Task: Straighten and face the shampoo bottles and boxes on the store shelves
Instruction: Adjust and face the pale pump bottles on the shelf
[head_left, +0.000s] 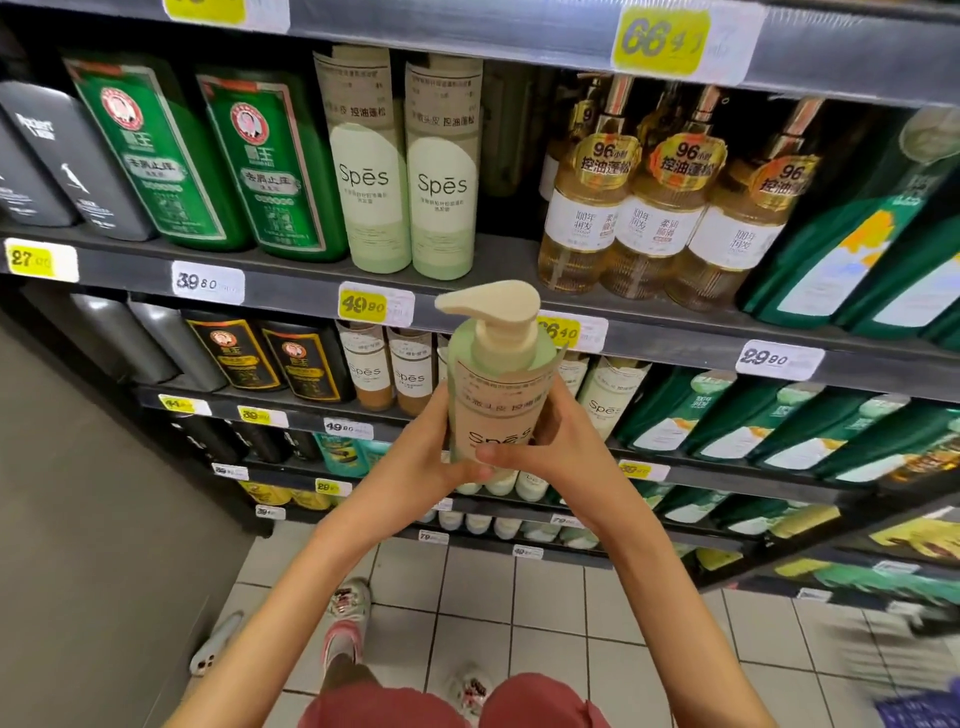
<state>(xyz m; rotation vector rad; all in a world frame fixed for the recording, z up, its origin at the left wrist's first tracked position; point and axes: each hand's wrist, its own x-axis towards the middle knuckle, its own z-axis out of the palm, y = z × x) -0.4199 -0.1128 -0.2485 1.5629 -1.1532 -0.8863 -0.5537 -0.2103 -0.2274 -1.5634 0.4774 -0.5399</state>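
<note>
I hold a pale green Spes pump bottle (496, 395) upright in front of the shelves, its cream pump head pointing left. My left hand (426, 457) grips its lower left side and my right hand (550, 447) wraps its lower right, thumbs across the label. On the shelf above stand two more Spes bottles (410, 171) side by side, labels facing out. An empty gap (509, 249) lies on the shelf just right of them.
Green bottles (223, 156) and dark ones (62, 156) stand left of the Spes pair; golden pump bottles (660, 208) and green ones (857, 249) stand to the right. Lower shelves (363, 415) hold more bottles. A phone (213, 644) lies on the floor by my feet.
</note>
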